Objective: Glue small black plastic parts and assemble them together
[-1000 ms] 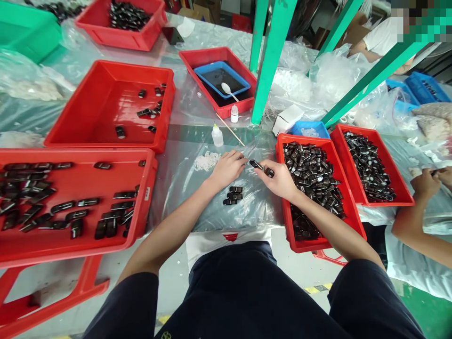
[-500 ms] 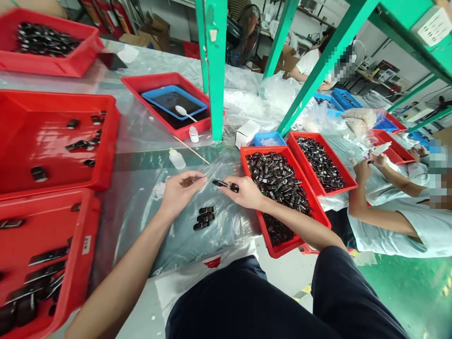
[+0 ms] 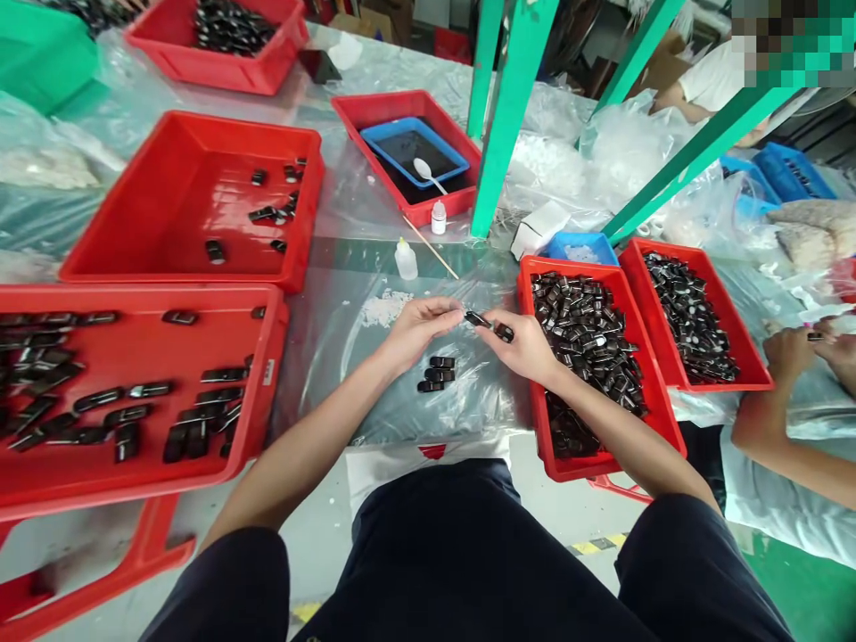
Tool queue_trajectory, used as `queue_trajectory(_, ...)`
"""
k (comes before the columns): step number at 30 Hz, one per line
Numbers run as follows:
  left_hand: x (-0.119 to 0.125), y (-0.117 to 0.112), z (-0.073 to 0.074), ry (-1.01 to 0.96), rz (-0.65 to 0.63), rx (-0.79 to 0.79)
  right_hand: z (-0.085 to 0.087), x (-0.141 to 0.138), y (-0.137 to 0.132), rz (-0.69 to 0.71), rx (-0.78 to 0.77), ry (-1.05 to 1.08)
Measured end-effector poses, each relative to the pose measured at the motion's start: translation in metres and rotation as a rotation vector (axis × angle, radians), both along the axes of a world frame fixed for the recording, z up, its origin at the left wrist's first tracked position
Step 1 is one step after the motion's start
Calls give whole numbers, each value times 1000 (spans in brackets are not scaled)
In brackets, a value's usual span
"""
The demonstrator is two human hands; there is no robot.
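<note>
Slippage looks like the nearest risk: just bodyward of the grip, three loose black parts point(image 3: 436, 374) lie side by side on a wrinkled clear plastic sheet point(image 3: 394, 406), and a dropped wrist could scatter them. At the grip itself, the right hand point(image 3: 525, 348) is closed on a small black part point(image 3: 480, 319), held in the air above the sheet, while the left hand point(image 3: 420, 325) pinches narrowly at that part's free end. Whether something tiny sits between the left fingertips point(image 3: 457, 312) is too small to tell. Such a fine two-handed pinch could let the part twist or fall. Falling to the right of the grip, it would vanish among the heap in the red bin point(image 3: 535, 419), whose edge lies under the right forearm. Just beyond and left of the grip lies a little pile of white bits point(image 3: 384, 308), which a sweep of the left hand could spread. Farther out stand a dropper bottle point(image 3: 405, 259) and a thin wooden stick point(image 3: 432, 248), both easy to knock over or off by a reach. A co-worker's hands point(image 3: 799, 349) work well apart to the right.
</note>
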State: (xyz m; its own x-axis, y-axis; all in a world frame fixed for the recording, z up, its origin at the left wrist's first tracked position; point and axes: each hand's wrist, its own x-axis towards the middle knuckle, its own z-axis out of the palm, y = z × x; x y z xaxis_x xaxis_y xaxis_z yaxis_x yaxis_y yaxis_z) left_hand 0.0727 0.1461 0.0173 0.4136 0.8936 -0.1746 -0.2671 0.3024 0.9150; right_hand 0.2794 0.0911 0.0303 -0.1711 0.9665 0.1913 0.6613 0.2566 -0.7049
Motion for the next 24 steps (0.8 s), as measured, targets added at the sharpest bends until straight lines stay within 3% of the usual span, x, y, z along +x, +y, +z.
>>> queue_trajectory(15, 0, 0, -1, -32, -30, -31, 4, -1, -1, 6, -46, -7)
queue_trajectory(24, -3, 1, -5, -52, -151, -73, 3, 0, -1, 19, -67, 4)
